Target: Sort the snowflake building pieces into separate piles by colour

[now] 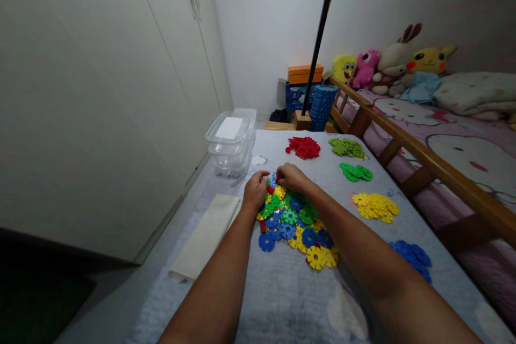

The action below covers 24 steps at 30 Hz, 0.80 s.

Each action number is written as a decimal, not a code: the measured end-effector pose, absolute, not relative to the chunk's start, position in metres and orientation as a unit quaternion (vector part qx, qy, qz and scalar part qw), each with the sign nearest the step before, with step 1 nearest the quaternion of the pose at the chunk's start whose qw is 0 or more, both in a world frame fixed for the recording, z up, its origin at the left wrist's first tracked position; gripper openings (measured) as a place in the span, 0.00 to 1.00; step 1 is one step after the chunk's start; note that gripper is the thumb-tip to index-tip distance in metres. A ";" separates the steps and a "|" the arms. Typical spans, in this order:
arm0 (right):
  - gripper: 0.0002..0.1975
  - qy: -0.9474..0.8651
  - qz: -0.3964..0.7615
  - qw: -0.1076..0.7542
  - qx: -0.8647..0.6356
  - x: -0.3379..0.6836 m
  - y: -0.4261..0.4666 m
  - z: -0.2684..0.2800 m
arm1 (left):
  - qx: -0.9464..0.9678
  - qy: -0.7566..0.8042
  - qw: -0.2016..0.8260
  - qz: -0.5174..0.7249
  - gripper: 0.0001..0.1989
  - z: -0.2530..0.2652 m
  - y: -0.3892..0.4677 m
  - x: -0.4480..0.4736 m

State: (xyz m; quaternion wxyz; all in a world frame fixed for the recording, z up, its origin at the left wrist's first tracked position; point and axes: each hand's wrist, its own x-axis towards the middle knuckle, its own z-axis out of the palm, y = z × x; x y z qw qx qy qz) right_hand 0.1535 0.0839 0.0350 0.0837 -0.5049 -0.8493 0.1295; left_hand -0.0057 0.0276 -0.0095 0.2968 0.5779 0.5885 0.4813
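A mixed pile of flower-shaped plastic disc pieces [289,216] in blue, green and yellow, with some red bits, lies on the cloth-covered table. At its far left edge is my left hand [255,189], its fingers curled together; what they hold, if anything, is too small to make out. My right hand [293,177] reaches over the far end of the pile, closed in a pinch on a small red plastic piece [279,178]. Sorted heaps lie beyond and to the right: red pieces [304,148], light green pieces [346,148], green discs [355,172], yellow discs [375,207] and blue discs [411,259].
Stacked clear plastic boxes [229,145] stand at the table's far left. A folded cream cloth [206,236] lies left of my left forearm. A wooden bed rail [423,153] borders the right side; a black pole [321,37] rises beyond the far edge. White cupboards [121,91] flank the left.
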 end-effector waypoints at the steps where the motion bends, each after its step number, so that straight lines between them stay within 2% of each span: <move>1: 0.07 -0.845 0.149 0.105 -0.503 0.157 0.087 0.034 | 0.579 0.589 0.296 0.480 0.15 -0.010 0.028 -0.005; 5: 0.07 -0.783 0.242 0.242 -0.519 0.178 0.107 0.028 | 0.566 0.598 0.292 0.485 0.15 -0.008 0.027 -0.005; 8: 0.05 -0.644 0.335 0.371 -0.578 0.193 0.122 0.020 | 0.544 0.611 0.295 0.494 0.16 -0.006 0.028 -0.007; 10: 0.05 -0.537 0.398 0.422 -0.612 0.198 0.128 0.015 | 0.532 0.614 0.304 0.497 0.16 -0.005 0.028 -0.009; 13: 0.07 -0.462 0.436 0.451 -0.627 0.198 0.135 0.011 | 0.520 0.617 0.318 0.498 0.16 -0.004 0.029 -0.010; 24: 0.12 -0.386 0.459 0.519 -0.609 0.176 0.161 0.009 | 0.541 0.598 0.326 0.493 0.15 -0.011 0.031 -0.010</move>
